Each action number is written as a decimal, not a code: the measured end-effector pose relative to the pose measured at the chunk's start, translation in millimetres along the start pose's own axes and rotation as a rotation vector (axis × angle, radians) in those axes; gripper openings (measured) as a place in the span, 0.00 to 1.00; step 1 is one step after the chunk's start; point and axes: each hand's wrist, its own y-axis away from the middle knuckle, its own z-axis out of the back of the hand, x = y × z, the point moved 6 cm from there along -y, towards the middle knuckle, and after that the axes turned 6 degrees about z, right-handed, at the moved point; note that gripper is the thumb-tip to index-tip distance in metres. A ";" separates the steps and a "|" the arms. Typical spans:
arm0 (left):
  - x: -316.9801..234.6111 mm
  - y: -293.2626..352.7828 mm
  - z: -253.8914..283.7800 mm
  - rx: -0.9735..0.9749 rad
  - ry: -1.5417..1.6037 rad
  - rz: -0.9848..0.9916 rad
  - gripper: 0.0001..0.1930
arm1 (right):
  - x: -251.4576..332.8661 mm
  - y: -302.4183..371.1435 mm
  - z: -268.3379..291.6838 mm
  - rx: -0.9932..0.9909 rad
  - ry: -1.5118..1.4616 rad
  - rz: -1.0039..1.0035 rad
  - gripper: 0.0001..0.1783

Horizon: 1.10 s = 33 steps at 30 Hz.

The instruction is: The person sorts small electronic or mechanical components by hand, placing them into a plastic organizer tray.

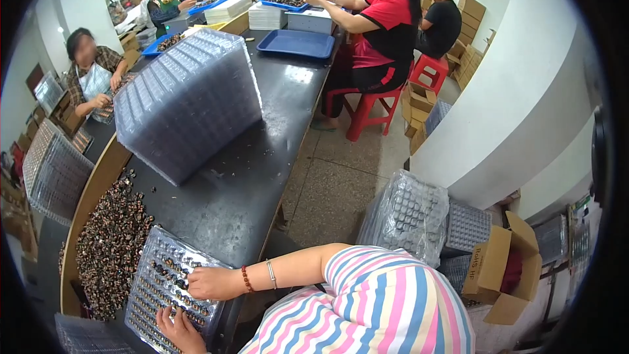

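Dark worktable [226, 203] in a busy workshop. Clear tray [188, 249] at near left, rows filled with small parts; loose pile [111, 249] just left. Left hand [181, 332] at tray, fingers parted; right hand [213, 283] over tray, fingers curled. Whether either pinches a part: cannot tell.

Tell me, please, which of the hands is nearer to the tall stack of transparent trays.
Right. The right hand is over the parts tray, nearer the tall stack; the left hand, lower in the picture over the same tray, is farther.
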 end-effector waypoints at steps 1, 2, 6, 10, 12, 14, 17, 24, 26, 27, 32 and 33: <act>2.1 -0.1 0.4 -0.016 0.053 0.032 0.07 | -0.1 -1.2 0.4 0.022 0.010 0.003 0.06; 2.0 -1.4 -0.3 -0.017 0.048 0.038 0.07 | -0.5 -1.7 -3.5 0.113 0.020 -0.020 0.07; -7.3 -24.3 -8.7 -0.058 0.178 0.112 0.14 | -4.7 -2.4 16.9 -0.142 -0.263 -0.096 0.11; -27.2 -34.8 -25.0 0.006 0.231 0.053 0.12 | -15.5 4.0 21.4 -0.278 -0.398 -0.257 0.11; -30.0 -36.2 -24.7 -0.018 0.233 0.046 0.11 | -21.4 7.0 19.5 -0.284 -0.462 -0.378 0.12; -36.6 -38.8 -21.5 -0.071 0.237 0.027 0.08 | -29.1 13.2 15.0 -0.326 -0.528 -0.519 0.13; -33.4 -40.5 -26.2 -0.053 0.239 0.005 0.08 | -32.9 13.9 12.8 -0.327 -0.584 -0.609 0.12; -39.8 -42.6 -26.8 0.013 0.263 0.079 0.08 | -31.5 16.0 6.0 -0.194 -0.478 -0.507 0.08; -39.5 -44.5 -24.5 -0.023 0.308 0.124 0.06 | -25.7 13.2 3.7 -0.185 -0.394 -0.414 0.06; -36.5 -45.0 -24.1 -0.030 0.302 0.137 0.06 | -24.5 11.8 4.5 -0.179 -0.405 -0.403 0.06; -29.3 -54.8 -27.7 -0.065 0.409 0.145 0.05 | -22.5 6.5 4.1 -0.089 -0.332 -0.324 0.06; -23.1 -51.5 -27.8 -0.067 0.471 0.196 0.05 | -18.6 6.3 6.2 -0.063 -0.359 -0.336 0.07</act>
